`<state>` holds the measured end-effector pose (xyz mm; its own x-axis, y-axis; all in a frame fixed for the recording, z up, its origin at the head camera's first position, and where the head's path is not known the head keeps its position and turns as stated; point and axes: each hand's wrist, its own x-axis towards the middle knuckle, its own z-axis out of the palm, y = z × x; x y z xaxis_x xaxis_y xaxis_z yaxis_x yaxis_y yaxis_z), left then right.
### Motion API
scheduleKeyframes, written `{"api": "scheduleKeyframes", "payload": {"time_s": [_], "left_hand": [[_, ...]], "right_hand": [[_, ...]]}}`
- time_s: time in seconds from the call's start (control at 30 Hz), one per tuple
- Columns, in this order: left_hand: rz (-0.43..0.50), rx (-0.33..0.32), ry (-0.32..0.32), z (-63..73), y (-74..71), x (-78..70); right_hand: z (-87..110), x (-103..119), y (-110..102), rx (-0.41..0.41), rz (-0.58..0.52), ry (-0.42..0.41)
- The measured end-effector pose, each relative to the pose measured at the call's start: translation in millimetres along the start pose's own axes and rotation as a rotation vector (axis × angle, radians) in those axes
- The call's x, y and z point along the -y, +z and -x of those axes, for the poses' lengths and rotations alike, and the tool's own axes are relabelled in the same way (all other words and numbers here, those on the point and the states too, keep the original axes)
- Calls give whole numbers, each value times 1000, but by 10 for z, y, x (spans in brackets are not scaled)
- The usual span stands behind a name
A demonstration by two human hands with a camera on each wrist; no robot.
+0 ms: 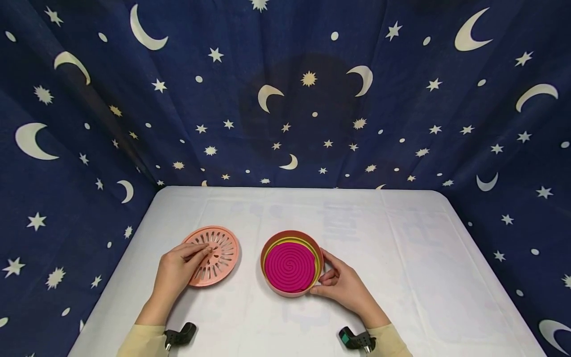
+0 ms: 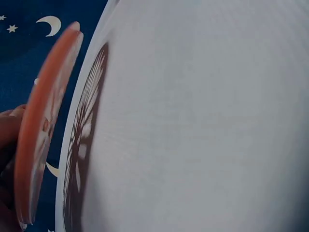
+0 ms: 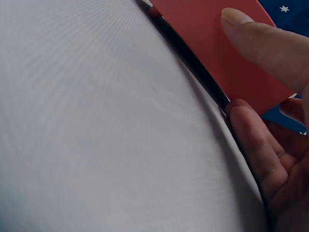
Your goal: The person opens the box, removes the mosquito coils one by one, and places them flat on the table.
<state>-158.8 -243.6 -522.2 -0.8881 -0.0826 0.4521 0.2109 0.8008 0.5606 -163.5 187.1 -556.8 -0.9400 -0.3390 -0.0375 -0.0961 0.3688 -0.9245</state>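
Note:
A pink round lid with slots radiating from its middle is pinched by my left hand, whose fingertips sit near its centre. In the left wrist view the lid is raised off the table, its slotted shadow below it. To the right, a pink round box holds a magenta disc with a spiral groove, and yellow rims show around the disc. My right hand grips the box's right side. In the right wrist view the thumb lies along its outer wall, with other fingers curled near its base.
A white cloth covers the table, whose far corners are rounded. Dark blue curtains with moons and stars hang behind and at both sides. A black wrist device sits at the left wrist, another at the right.

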Motion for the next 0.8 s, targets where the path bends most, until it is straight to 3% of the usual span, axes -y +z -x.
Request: {"api": "scheduleKeyframes", "payload": {"time_s": [0.27,0.8], "left_hand": [[13,41,-73,20,7,16],[8,69,-144,70,32,74]], "right_hand": [[0,-3,3,-1,-3,-4],[6,16,2,-3,6,-2]]}}
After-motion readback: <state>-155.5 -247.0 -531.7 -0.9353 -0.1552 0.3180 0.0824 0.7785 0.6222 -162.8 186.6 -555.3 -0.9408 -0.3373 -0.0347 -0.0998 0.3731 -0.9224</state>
